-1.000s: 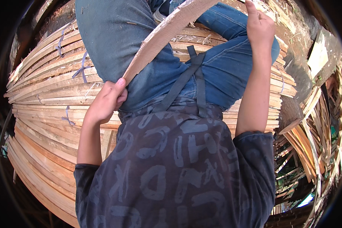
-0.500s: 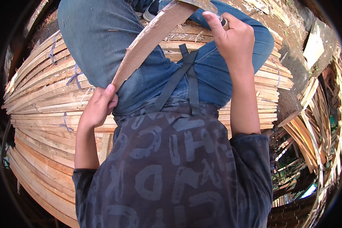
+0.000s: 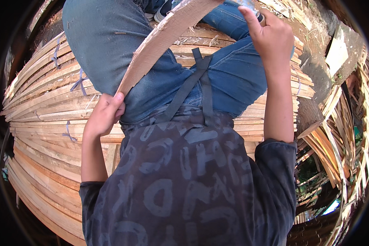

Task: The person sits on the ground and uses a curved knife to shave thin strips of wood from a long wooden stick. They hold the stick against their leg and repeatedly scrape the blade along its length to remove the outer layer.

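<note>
A long, flat wooden slat (image 3: pixel 160 41), pale and rough with splintery edges, slants across the lap from lower left to upper right; the left hand (image 3: pixel 104 117) is curled shut around its lower end by the hip, and the right hand (image 3: pixel 270 39) is closed near its upper end, with what may be a small tool in its grip, though that part is too cut off to tell. The person sits in blue jeans (image 3: pixel 123 53) and a dark patterned shirt (image 3: pixel 184 180) on a broad stack of similar thin slats (image 3: pixel 41 115), bundled with bluish ties (image 3: pixel 76 84); to the right, bare brown ground (image 3: pixel 315 45) and a loose heap of split strips (image 3: pixel 336 139) in sun.
</note>
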A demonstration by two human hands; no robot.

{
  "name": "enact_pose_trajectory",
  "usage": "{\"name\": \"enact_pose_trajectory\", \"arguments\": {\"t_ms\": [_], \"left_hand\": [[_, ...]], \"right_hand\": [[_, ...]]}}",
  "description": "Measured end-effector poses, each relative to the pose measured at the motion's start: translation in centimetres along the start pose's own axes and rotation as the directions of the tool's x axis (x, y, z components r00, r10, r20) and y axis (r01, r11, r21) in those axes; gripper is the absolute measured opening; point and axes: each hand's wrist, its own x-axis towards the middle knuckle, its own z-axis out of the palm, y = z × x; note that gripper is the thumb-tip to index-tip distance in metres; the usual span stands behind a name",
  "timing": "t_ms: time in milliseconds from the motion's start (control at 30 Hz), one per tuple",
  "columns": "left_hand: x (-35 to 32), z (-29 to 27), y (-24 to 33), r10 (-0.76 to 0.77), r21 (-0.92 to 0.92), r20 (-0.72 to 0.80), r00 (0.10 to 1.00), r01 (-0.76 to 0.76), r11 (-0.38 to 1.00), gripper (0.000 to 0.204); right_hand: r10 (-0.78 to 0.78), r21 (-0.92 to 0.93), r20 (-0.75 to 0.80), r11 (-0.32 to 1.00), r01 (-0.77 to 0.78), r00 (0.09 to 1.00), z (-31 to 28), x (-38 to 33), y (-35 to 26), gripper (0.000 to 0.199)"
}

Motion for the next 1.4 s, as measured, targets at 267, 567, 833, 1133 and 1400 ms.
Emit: {"name": "enact_pose_trajectory", "arguments": {"t_ms": [267,567,833,1133,1400], "left_hand": [[0.3,-0.1,0.0,0.015,0.028,0.009,1.000,-0.016,0.999,0.064],[-0.1,0.6,1.2,-0.037,-0.045,-0.026,0.999,0.036,0.998,0.063],[0.1,-0.1,-0.2,0.009,-0.080,0.015,1.000,-0.008,0.997,0.060],[0.1,-0.4,0.3,0.025,0.009,0.011,1.000,-0.025,1.000,0.061],[0.2,0.0,0.1,0.040,0.003,-0.003,0.999,-0.040,0.999,0.063]], "right_hand": [[0.179,0.026,0.122,0.983,-0.183,0.976,-1.0,0.7,1.9,0.063],[0.138,-0.009,0.060,0.990,-0.137,0.989,0.7,0.8,1.9,0.058],[-0.012,-0.006,0.039,1.000,0.013,0.999,0.2,0.8,0.5,0.052],[0.371,0.080,-0.005,0.926,-0.369,0.929,-1.5,0.8,6.9,0.068],[0.207,0.161,0.032,0.964,-0.210,0.978,-0.1,0.3,1.1,0.050]]}}
